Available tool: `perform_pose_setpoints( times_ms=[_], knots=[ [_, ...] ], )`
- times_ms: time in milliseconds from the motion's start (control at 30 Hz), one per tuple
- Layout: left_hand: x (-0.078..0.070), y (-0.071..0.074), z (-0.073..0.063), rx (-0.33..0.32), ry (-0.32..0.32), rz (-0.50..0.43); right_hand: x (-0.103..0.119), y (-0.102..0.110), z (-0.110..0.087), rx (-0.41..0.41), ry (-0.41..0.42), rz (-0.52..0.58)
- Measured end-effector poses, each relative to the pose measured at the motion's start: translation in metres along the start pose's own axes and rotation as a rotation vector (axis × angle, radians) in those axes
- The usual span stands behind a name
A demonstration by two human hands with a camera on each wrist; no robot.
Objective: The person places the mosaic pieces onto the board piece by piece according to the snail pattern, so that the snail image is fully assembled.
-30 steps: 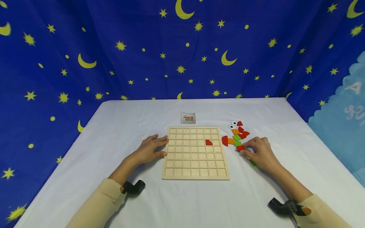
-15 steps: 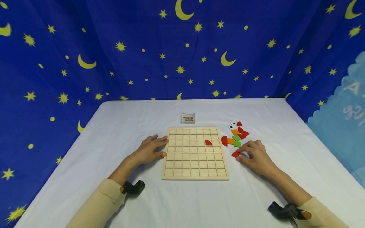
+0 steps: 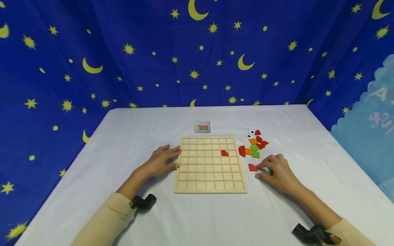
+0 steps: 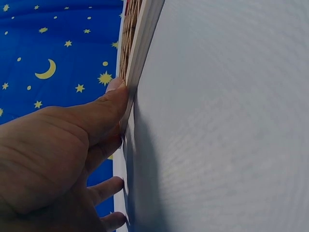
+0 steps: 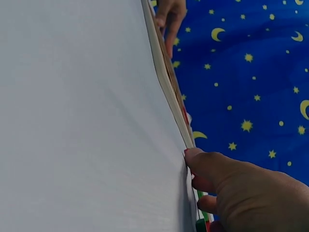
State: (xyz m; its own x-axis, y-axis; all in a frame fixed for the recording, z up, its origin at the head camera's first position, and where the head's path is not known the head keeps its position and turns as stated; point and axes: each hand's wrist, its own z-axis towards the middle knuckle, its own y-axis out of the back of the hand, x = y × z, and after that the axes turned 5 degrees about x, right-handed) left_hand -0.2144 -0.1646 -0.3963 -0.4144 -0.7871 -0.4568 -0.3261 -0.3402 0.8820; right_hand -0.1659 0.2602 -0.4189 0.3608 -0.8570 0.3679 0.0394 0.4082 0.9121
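Note:
A wooden grid board (image 3: 200, 192) lies on the white-covered table. My left hand (image 3: 162, 161) rests at its left edge with fingers spread; in the left wrist view the thumb (image 4: 108, 104) touches the rim. One red quarter-circle piece sits in a board cell toward the right. Another red quarter-circle piece (image 3: 252, 167) lies on the cloth just right of the board. My right hand (image 3: 278, 172) touches that piece with the index fingertip, the thumb apart from it. A dark green piece (image 3: 270, 172) shows partly hidden under this hand.
Beyond the right hand lie orange pieces (image 3: 248, 151), green squares (image 3: 255, 154), a red half circle (image 3: 242, 151), several smaller red pieces and two eye discs (image 3: 251, 132). A small picture card (image 3: 202, 127) lies behind the board. A starry blue curtain hangs behind.
My right hand has drawn the red quarter circle away from the cluster, toward me and slightly left; the piece has turned and the thumb has come off it. My left hand stays put.

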Motion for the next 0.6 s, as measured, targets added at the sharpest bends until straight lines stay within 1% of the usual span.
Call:
perform_pose_setpoints(
  times_ms=[133, 233, 300, 400, 600],
  knots=[
    [0.000, 0.001, 0.000, -0.002, -0.001, 0.006, 0.005, 0.000, -0.006, 0.018, 0.025, -0.003],
    [0.000, 0.002, 0.000, -0.005, -0.003, 0.002, 0.006, -0.001, -0.004, -0.007, 0.058, -0.006],
    [0.000, 0.002, 0.000, -0.005, -0.006, -0.004, 0.005, -0.002, -0.002, -0.029, 0.068, -0.013],
    [0.001, 0.000, 0.000, -0.005, -0.007, -0.009, 0.002, -0.004, 0.003, -0.035, 0.075, -0.008],
    [0.000, -0.001, 0.000, -0.007, -0.005, -0.006, 0.003, -0.005, 0.015, 0.026, 0.059, -0.003]
  ],
)
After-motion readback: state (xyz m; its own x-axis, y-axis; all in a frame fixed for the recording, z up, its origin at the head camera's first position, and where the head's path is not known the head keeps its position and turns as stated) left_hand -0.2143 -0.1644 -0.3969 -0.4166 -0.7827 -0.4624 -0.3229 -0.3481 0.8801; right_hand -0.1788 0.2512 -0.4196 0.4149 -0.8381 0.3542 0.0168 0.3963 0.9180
